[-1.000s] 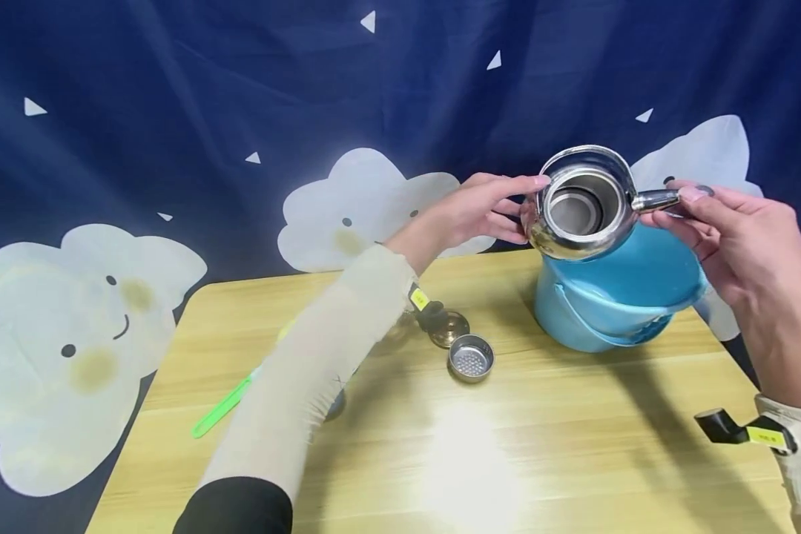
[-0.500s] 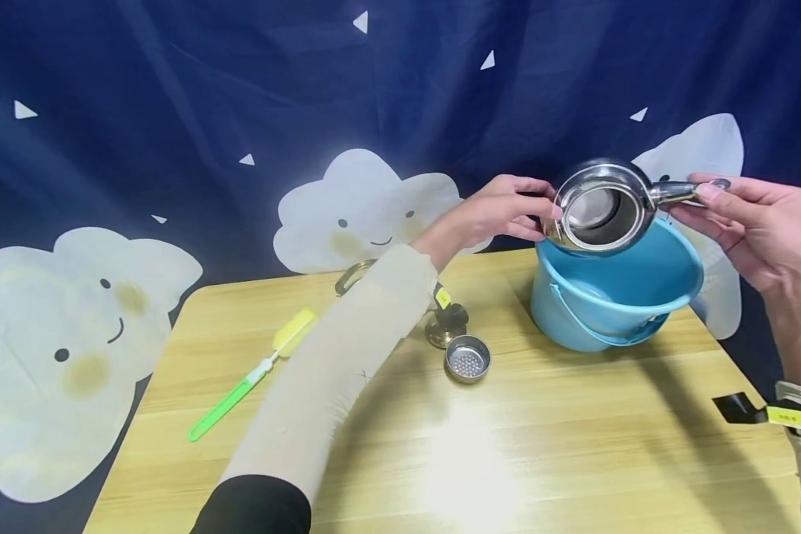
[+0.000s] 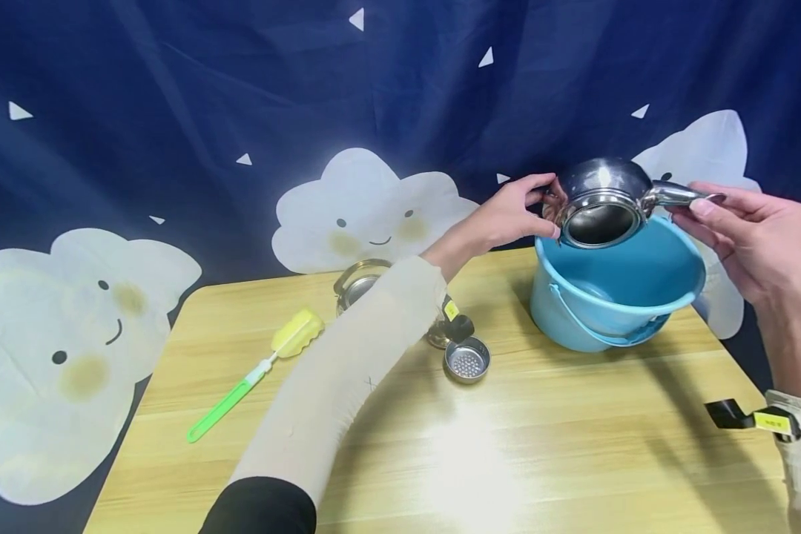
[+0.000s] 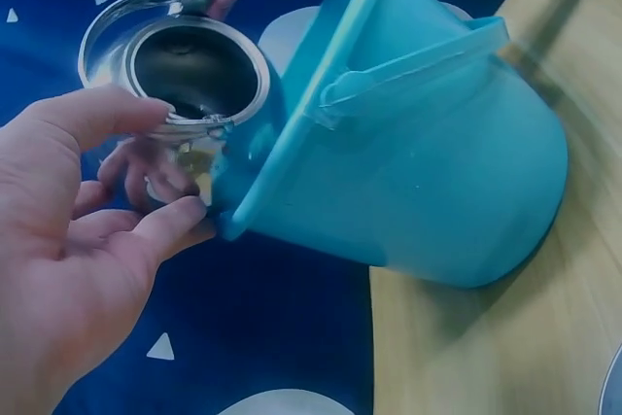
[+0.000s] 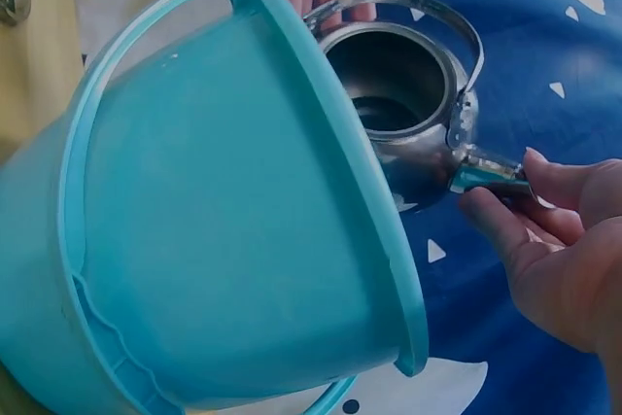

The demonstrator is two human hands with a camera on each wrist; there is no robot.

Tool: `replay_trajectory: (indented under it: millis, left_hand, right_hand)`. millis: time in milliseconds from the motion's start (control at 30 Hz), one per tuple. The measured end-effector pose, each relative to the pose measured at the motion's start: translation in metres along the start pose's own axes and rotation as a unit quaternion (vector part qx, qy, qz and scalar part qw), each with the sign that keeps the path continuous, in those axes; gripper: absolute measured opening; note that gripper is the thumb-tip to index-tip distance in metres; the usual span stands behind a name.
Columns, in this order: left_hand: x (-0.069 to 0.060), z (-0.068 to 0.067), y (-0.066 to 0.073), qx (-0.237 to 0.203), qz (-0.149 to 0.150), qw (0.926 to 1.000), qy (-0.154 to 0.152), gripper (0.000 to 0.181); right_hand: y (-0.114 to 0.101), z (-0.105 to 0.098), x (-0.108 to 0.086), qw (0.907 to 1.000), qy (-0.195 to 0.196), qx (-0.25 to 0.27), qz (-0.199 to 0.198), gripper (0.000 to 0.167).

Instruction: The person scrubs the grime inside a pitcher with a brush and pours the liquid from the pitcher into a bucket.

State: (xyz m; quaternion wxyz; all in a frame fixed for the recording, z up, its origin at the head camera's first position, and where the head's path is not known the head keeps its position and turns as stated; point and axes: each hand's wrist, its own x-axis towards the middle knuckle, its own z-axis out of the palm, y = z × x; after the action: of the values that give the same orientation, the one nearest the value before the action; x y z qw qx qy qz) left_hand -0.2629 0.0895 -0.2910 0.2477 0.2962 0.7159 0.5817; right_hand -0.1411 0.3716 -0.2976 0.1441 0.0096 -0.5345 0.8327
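Both hands hold a shiny metal teapot (image 3: 607, 178) over the light blue bucket (image 3: 574, 315). It is tipped, its round mouth facing the head camera and downward. My right hand (image 3: 767, 241) pinches the spout between thumb and fingers; the right wrist view shows the spout (image 5: 486, 174) in that grip. On the opposite side, my left hand (image 3: 507, 216) grips the body. In the left wrist view its thumb (image 4: 126, 112) lies at the rim and its fingertips press the belly below. The teapot's arched handle (image 5: 428, 5) stands off its rim. Its inside looks dark.
A sponge brush (image 3: 223, 408) with green handle and yellow head lies at the table's left. A perforated metal strainer cup (image 3: 468, 362) sits mid-table, beside a partly hidden metal lid (image 3: 438, 336). Another metal vessel with a handle (image 3: 363, 278) is half covered by the left sleeve.
The teapot has tilted further, its mouth turning from nearly upward to down over the bucket. Both hands have shifted slightly right. The brush head and metal vessel have come into view past the left sleeve.
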Motion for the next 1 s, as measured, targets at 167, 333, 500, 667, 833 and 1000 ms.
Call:
replay_trajectory:
  millis: [167,333,500,667,833,1000]
  left_hand:
    - [-0.002,0.003,-0.003,0.081,0.008,0.9967,-0.009,0.096]
    - [-0.003,0.007,-0.003,0.142,0.005,0.9898,0.005,0.099]
    - [-0.004,0.011,-0.005,0.205,0.002,0.9786,0.020,0.099]
    - [-0.006,0.015,-0.009,0.258,0.010,0.9658,0.028,0.099]
    - [-0.007,0.019,-0.013,0.298,0.030,0.9535,0.033,0.099]
    - [-0.006,0.021,-0.016,0.318,0.052,0.9461,0.033,0.098]
  right_hand:
    - [0.002,-0.002,-0.003,0.9991,0.014,-0.039,-0.003,0.027]
    - [0.002,-0.004,-0.008,0.9978,0.022,-0.063,0.001,0.029]
    - [0.004,-0.009,-0.011,0.9939,0.025,-0.107,0.002,0.031]
    - [0.007,-0.012,-0.017,0.9867,0.028,-0.160,-0.012,0.032]
    - [0.005,-0.012,-0.022,0.9537,0.047,-0.296,-0.030,0.035]
    - [0.005,-0.013,-0.026,0.9114,0.065,-0.405,-0.037,0.039]
